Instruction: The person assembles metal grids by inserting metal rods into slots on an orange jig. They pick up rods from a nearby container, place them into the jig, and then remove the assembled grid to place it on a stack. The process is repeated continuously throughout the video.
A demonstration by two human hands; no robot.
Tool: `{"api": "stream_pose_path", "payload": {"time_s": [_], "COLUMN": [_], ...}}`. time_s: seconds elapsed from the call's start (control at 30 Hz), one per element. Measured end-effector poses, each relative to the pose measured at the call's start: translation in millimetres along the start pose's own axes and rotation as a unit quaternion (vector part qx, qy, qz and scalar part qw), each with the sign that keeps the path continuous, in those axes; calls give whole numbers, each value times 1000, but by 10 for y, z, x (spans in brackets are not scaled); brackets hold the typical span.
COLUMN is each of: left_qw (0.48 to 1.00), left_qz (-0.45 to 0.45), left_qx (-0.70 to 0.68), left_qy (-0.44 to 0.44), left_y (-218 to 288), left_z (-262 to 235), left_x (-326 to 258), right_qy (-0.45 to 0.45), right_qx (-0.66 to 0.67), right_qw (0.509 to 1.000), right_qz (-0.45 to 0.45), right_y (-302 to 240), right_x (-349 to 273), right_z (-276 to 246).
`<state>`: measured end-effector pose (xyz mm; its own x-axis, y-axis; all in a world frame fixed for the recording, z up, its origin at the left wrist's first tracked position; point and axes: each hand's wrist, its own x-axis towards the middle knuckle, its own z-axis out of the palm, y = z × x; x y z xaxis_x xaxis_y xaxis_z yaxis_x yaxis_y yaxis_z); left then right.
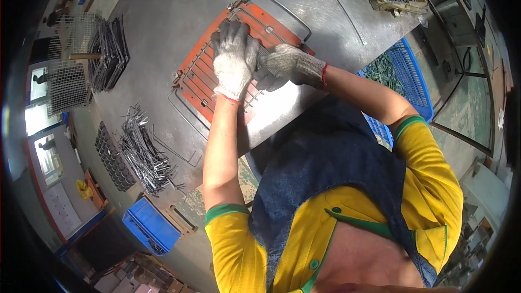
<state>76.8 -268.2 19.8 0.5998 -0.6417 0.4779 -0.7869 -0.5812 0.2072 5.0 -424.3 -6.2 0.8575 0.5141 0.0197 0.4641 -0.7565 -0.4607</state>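
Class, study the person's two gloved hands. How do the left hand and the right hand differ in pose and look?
Direction: the left hand points up the picture, while the right hand points toward the left.
Fingers: the left hand's are stretched out over the orange plate; the right hand's look bent.
Shade: the left hand's glove looks whiter, the right hand's greyer.
Shared: both wear knitted gloves with a red edge at the wrist.
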Motion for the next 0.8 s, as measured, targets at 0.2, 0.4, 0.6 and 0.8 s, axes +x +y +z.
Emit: {"api": "stream_pose_path", "payload": {"time_s": [0.2,0.4,0.6,0.8], "left_qw": [993,988,995,986], "left_qz": [-15,-35,44,37], "left_qx": [114,142,48,77], "left_qy": [-20,-51,-81,-141], "left_y": [15,253,66,-64], "left_z": [233,106,152,-317], "left_x": [-93,132,-4,-393], "right_qy": [94,247,189,311], "right_qx": [-24,108,220,-158], "right_qw": [963,906,902,931], "right_qz": [252,328,319,110], "right_y": [-213,476,554,878], "right_x": [-302,-230,-133,-245], "right_z": [-796,-728,-353,200]}}
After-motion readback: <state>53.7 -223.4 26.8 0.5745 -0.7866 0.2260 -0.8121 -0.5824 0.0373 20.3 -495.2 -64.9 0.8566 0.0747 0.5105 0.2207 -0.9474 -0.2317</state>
